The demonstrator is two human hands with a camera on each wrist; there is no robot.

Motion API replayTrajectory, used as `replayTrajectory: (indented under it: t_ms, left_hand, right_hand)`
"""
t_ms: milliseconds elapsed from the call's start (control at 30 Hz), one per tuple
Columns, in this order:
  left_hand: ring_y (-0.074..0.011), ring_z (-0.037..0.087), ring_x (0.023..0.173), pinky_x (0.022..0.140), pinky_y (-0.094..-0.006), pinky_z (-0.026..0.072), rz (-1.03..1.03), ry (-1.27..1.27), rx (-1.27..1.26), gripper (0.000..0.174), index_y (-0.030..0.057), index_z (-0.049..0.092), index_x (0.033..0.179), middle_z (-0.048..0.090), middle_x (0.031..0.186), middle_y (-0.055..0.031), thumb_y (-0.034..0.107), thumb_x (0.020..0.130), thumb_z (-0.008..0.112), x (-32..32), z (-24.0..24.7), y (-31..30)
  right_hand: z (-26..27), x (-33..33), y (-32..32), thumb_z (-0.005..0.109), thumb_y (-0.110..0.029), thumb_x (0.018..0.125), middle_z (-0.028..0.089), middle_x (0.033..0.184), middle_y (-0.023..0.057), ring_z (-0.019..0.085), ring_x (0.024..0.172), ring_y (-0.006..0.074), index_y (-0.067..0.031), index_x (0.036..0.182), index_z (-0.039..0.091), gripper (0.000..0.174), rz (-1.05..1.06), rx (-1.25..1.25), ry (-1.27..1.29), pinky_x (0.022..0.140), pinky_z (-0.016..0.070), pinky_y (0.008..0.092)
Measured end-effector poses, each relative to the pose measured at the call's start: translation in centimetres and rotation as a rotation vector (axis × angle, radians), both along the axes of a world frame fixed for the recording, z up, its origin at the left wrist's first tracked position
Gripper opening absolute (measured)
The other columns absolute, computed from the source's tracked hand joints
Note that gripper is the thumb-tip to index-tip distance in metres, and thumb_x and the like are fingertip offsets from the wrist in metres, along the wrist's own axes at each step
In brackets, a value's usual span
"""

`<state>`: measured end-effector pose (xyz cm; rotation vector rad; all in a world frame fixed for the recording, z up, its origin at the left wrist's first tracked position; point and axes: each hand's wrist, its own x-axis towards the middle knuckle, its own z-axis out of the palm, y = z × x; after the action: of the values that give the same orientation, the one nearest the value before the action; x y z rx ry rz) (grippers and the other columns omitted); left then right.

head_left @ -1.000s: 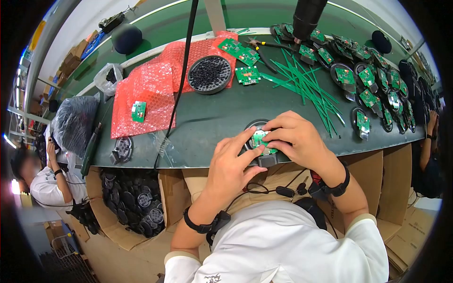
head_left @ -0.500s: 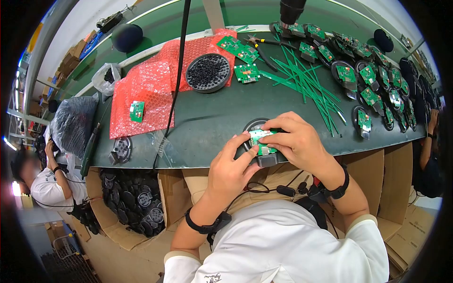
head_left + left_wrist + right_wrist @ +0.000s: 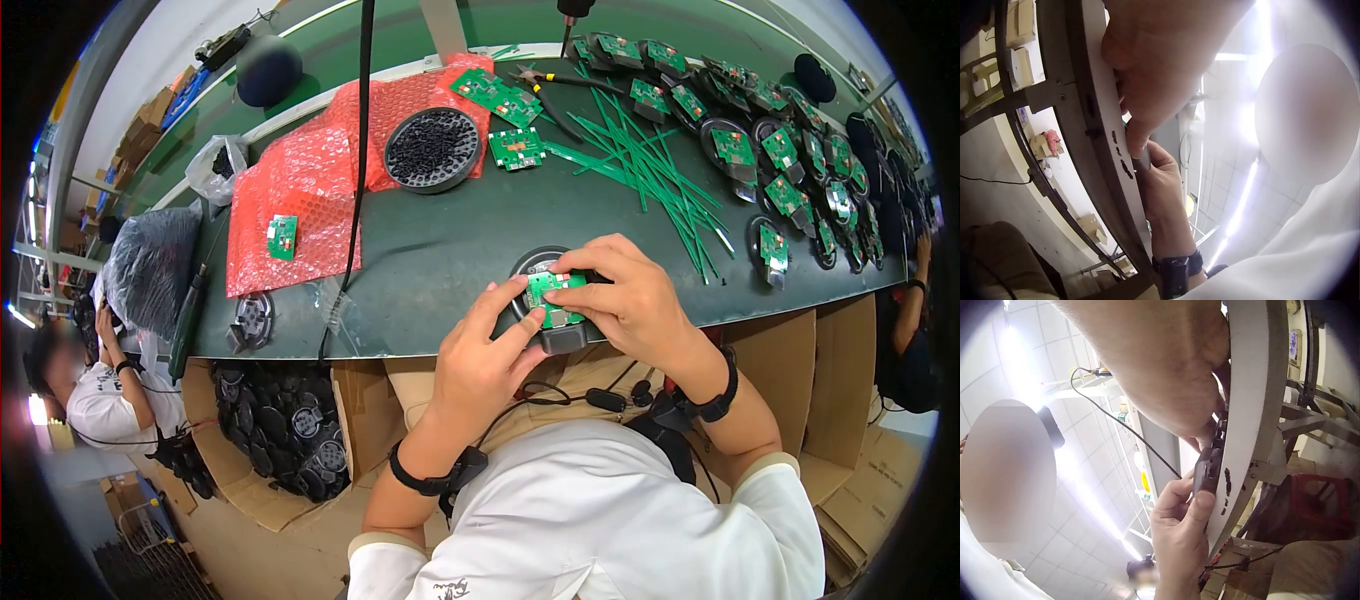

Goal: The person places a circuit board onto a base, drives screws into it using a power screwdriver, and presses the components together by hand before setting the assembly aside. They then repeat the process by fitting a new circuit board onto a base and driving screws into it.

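A green circuit board lies in a round black plastic housing at the table's front edge. My left hand grips the housing from the left, its index fingertip at the board's edge. In the right wrist view, the left thumb and fingers pinch the dark block-like end of the housing. From the right, my right hand bends over the board, pinching it between thumb and fingers. The right hand also shows low in the left wrist view, where the board is mostly hidden.
Many housings with boards crowd the back right, near green strips and cutters. A bowl of small black parts stands by red bubble wrap. A screwdriver hangs above; a carton of black housings stands below left.
Both hands stay at the housing, with only slight finger shifts on the board. The view has shifted slightly; the hanging screwdriver and cable now appear farther left, the screwdriver also higher.
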<state>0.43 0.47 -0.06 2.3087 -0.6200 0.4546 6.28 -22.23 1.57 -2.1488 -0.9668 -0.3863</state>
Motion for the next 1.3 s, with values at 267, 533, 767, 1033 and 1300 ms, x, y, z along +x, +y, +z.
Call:
replayTrajectory:
  t_ms: [267,533,767,1033,1300]
  left_hand:
    - [-0.0368,0.071,0.111,0.103,-0.0473,0.0594,0.001,-0.033,-0.026,0.049,0.0047,0.077,0.106,0.069,0.129,-0.0192,0.008,0.06,0.093,0.22,0.06,-0.1]
    - [-0.0362,0.072,0.111,0.102,-0.0465,0.0604,0.016,-0.018,-0.015,0.048,0.003,0.077,0.104,0.069,0.127,-0.0182,0.009,0.06,0.094,0.13,0.14,-0.11]
    - [-0.0359,0.072,0.111,0.101,-0.0454,0.0611,0.005,-0.064,0.003,0.046,0.0031,0.077,0.102,0.069,0.128,-0.018,0.01,0.06,0.094,0.38,0.11,-0.15]
    - [-0.0368,0.071,0.114,0.094,-0.0417,0.0622,0.035,0.006,-0.007,0.05,0.0025,0.075,0.105,0.068,0.134,-0.019,0.007,0.06,0.094,0.26,0.49,-0.25]
    - [-0.0381,0.07,0.115,0.094,-0.0411,0.0616,0.029,0.047,-0.049,0.056,0.0001,0.07,0.111,0.066,0.138,-0.0189,0.004,0.06,0.093,0.42,0.83,-0.26]
  right_hand:
    - [0.31,-0.17,0.12,0.081,-0.002,0.073,0.074,0.114,0.0045,0.066,0.098,0.0311,-0.0115,0.1,0.081,0.028,-0.031,-0.035,0.0,0.08,0.0568,0.0392]
    - [0.61,-0.42,0.48,0.081,-0.005,0.072,0.074,0.112,0.0026,0.067,0.098,0.0308,-0.0135,0.099,0.081,0.028,-0.067,-0.071,-0.009,0.077,0.0579,0.0379]
    - [0.71,-0.52,0.59,0.079,-0.005,0.071,0.074,0.112,0.0024,0.067,0.098,0.0308,-0.0135,0.098,0.082,0.028,-0.077,-0.077,-0.019,0.076,0.0585,0.0377]
    - [0.49,0.01,0.39,0.075,-0.008,0.076,0.073,0.111,-0.0015,0.067,0.096,0.0265,-0.0174,0.098,0.081,0.024,-0.062,-0.091,-0.034,0.07,0.0593,0.0359]
    - [0.72,0.02,0.31,0.078,-0.008,0.075,0.073,0.111,-0.0026,0.067,0.095,0.0252,-0.0199,0.099,0.082,0.027,-0.046,-0.093,-0.009,0.069,0.0589,0.0354]
